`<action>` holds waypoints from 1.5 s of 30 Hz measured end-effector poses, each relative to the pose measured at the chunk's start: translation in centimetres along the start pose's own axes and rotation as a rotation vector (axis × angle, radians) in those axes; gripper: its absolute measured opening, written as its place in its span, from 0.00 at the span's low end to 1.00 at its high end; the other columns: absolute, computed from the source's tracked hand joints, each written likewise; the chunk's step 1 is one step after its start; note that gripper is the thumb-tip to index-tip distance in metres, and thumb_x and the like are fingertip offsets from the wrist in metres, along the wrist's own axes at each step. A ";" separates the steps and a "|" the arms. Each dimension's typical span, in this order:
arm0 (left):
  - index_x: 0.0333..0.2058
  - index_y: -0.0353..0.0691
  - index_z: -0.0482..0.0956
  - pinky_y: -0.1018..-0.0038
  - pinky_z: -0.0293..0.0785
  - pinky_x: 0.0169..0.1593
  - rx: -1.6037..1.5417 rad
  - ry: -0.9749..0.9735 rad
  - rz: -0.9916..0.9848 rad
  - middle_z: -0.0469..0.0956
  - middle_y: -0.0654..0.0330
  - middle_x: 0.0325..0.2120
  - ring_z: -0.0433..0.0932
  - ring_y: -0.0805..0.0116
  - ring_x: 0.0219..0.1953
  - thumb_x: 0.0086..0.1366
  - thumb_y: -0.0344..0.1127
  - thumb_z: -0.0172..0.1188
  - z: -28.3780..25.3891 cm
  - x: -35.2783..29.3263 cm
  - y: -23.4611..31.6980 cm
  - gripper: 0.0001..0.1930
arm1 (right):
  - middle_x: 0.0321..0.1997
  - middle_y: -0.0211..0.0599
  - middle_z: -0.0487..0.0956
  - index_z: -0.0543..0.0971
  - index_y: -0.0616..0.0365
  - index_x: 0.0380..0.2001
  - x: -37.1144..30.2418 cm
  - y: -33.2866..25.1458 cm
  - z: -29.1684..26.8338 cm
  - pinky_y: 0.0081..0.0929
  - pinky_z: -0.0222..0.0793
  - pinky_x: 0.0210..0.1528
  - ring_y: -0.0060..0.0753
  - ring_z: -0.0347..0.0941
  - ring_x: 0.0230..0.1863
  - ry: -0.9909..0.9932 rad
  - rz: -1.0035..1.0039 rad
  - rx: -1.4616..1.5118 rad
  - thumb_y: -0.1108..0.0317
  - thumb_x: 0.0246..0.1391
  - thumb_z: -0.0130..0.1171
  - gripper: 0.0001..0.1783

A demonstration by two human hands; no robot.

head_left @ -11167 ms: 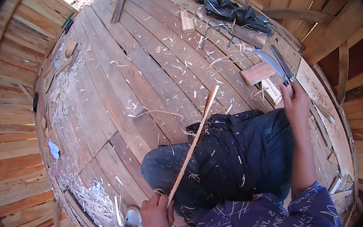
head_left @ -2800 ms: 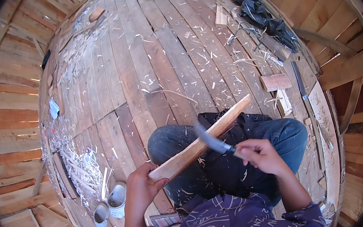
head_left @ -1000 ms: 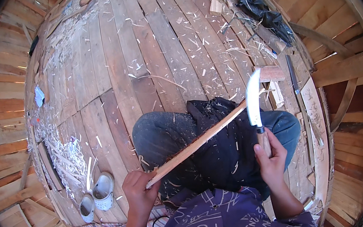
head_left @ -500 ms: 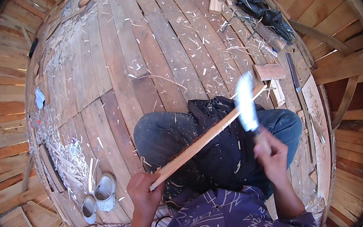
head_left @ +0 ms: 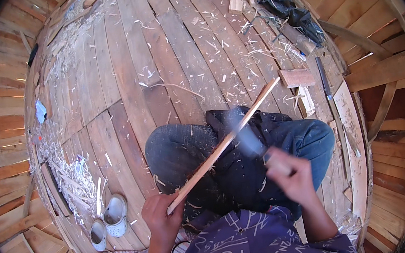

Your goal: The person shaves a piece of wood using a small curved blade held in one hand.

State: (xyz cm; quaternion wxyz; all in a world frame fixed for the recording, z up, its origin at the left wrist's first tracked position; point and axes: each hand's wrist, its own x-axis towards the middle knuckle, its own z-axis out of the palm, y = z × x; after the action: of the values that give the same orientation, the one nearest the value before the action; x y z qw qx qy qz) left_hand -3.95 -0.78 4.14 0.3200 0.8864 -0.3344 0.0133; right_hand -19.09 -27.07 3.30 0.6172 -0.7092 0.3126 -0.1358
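Note:
A long, pale wooden stick [head_left: 211, 158] slants across my lap, its far end up and to the right. Its near end is in my left hand [head_left: 160, 213], which is closed round it beside my left knee. Dark bark shows along part of its left edge. My right hand [head_left: 292, 173] grips the handle of a broad-bladed knife [head_left: 250, 142]. The blade is smeared by motion and lies across the middle of the stick; whether it touches the wood I cannot tell. Wood shavings dot my dark trousers.
Shavings litter the plank floor [head_left: 130, 74], heaped thickly at the left. Grey clogs [head_left: 116, 215] stand at the lower left. On the right lie a reddish wood block [head_left: 297, 78], a long dark-bladed tool [head_left: 324, 78], a pale board [head_left: 351, 128] and black plastic bags [head_left: 289, 12].
The knife has swung left and down from near the stick's far end to its middle. The stick now tilts more steeply, its far end higher and further left. My left hand keeps its hold.

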 end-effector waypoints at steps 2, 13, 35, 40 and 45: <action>0.24 0.37 0.78 0.70 0.65 0.25 0.002 -0.013 0.011 0.74 0.56 0.19 0.73 0.60 0.22 0.42 0.24 0.72 0.2 0.1 0.0 0.11 | 0.49 0.43 0.78 0.72 0.68 0.53 0.8 0.2 0.5 0.23 0.67 0.51 0.25 0.72 0.49 0.306 0.116 0.161 0.75 0.50 0.64 0.26; 0.26 0.37 0.75 0.66 0.66 0.27 -0.023 -0.090 0.023 0.71 0.57 0.19 0.72 0.58 0.22 0.38 0.24 0.68 0.0 0.2 0.0 0.13 | 0.45 0.46 0.79 0.73 0.67 0.52 1.0 0.6 -0.6 0.27 0.67 0.53 0.32 0.75 0.47 0.250 -0.260 -0.122 0.72 0.52 0.62 0.24; 0.26 0.34 0.76 0.75 0.70 0.31 -0.196 0.020 -0.025 0.75 0.56 0.23 0.75 0.65 0.27 0.44 0.19 0.68 0.7 -2.3 -1.7 0.10 | 0.42 0.42 0.79 0.73 0.65 0.47 -0.2 0.3 -1.1 0.26 0.69 0.47 0.30 0.76 0.43 -0.173 -0.148 -0.102 0.73 0.52 0.62 0.18; 0.26 0.34 0.76 0.75 0.70 0.31 -0.249 0.016 -0.037 0.75 0.55 0.23 0.75 0.65 0.27 0.45 0.21 0.68 1.1 -2.2 -1.9 0.10 | 0.42 0.39 0.78 0.73 0.63 0.46 0.4 -0.3 -0.5 0.23 0.68 0.47 0.26 0.74 0.43 -0.154 -0.116 0.018 0.73 0.54 0.60 0.16; 0.26 0.34 0.76 0.75 0.69 0.30 -0.282 0.029 -0.109 0.75 0.56 0.23 0.75 0.67 0.27 0.46 0.21 0.69 1.4 -2.5 -2.3 0.09 | 0.44 0.40 0.77 0.69 0.62 0.46 -0.7 1.5 0.0 0.19 0.66 0.47 0.22 0.72 0.46 -0.090 0.044 0.106 0.74 0.54 0.60 0.17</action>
State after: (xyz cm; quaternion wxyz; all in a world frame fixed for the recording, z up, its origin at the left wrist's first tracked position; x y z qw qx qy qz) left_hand -4.79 1.16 1.12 0.4461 0.8493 -0.2798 -0.0385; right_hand -20.05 -26.77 1.97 0.6702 -0.6739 0.2922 -0.1065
